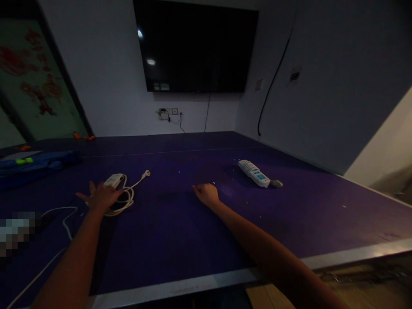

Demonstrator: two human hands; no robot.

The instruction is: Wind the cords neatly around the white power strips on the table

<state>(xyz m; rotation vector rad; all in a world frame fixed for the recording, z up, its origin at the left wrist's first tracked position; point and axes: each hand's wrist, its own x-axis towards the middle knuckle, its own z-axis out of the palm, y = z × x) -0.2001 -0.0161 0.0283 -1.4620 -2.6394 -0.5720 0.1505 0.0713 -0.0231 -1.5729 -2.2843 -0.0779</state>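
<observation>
On the left of the purple table, my left hand lies with its fingers spread over the near end of a white power strip. The strip's cord is loosely coiled beside it, and its plug points away to the right. Near the table's middle, my right hand rests with curled fingers; whether anything is inside them is hidden. Further right lies a second power strip, white with blue sockets, its cord wound around one end and its plug at the near end.
The purple tabletop has a pale front edge and small white specks. Blue cloth lies at the far left, with a thin white cable nearer me. A television hangs above wall sockets. A black cable dangles at the right.
</observation>
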